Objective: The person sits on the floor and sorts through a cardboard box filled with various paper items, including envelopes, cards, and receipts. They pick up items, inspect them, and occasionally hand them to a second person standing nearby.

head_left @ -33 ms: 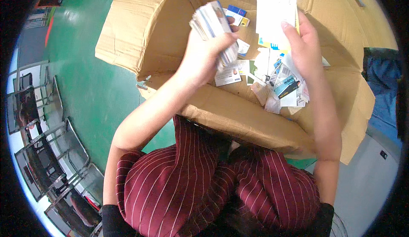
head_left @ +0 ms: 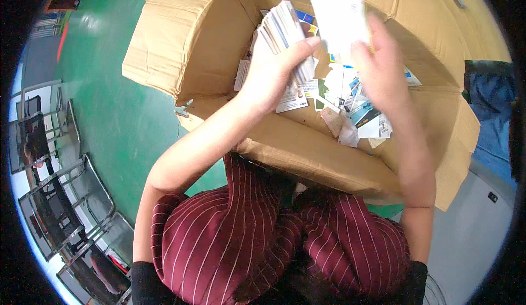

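Observation:
A thick stack of cards stands on edge in my left hand, the thumb pressed along its side. My right hand pinches several white paper cards, slightly blurred, with a yellowish edge showing behind them. Both hands are over an open cardboard box. Loose papers and cards lie on its bottom: a white printed card below the stack, a dark and teal packet, and a crumpled clear wrapper. Blue and yellow pieces show partly behind my left hand.
The box's left flap and right flap are folded outward. Metal-framed chairs stand at the left on the green floor. Blue cloth hangs at the right. A maroon striped garment covers my lap.
My right hand has moved left with the white cards, closer to the stack, and they have tilted. My left hand has shifted slightly to the right.

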A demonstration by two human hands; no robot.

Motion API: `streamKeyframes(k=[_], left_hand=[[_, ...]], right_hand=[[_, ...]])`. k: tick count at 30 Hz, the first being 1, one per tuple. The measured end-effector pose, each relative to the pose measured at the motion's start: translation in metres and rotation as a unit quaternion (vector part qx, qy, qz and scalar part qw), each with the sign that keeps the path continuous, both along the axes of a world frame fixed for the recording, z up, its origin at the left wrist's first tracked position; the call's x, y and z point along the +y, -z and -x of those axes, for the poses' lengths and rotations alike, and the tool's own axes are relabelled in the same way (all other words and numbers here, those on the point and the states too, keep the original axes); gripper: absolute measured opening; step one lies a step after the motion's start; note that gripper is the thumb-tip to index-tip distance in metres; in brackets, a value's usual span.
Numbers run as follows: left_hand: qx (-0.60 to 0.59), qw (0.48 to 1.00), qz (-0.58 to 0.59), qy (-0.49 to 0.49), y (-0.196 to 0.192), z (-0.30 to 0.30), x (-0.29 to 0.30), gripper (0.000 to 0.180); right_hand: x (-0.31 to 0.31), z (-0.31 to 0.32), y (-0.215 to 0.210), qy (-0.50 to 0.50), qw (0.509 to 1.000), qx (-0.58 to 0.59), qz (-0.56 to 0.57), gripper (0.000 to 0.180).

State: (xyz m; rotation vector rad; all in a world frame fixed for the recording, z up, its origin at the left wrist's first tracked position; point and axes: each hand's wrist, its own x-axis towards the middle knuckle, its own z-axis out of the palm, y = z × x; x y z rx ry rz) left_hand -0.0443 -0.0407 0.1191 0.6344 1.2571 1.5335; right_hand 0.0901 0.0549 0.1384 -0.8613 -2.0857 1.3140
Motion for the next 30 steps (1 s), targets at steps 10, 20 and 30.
streamKeyframes(k=[10,20,30], left_hand=[[-0.128,0.991,-0.024,-0.009,0.006,-0.012,-0.010,0.040],[-0.315,0.934,0.021,0.166,0.007,0.003,-0.031,0.046],[-0.166,0.974,-0.077,0.137,0.007,0.041,-0.041,0.061]], right_hand=[[-0.019,0.002,-0.019,-0.233,0.965,-0.061,-0.105,0.056],[-0.030,0.010,-0.002,-0.227,0.931,-0.085,-0.273,0.102],[-0.013,0.039,0.026,-0.248,0.938,0.191,-0.149,0.084]])
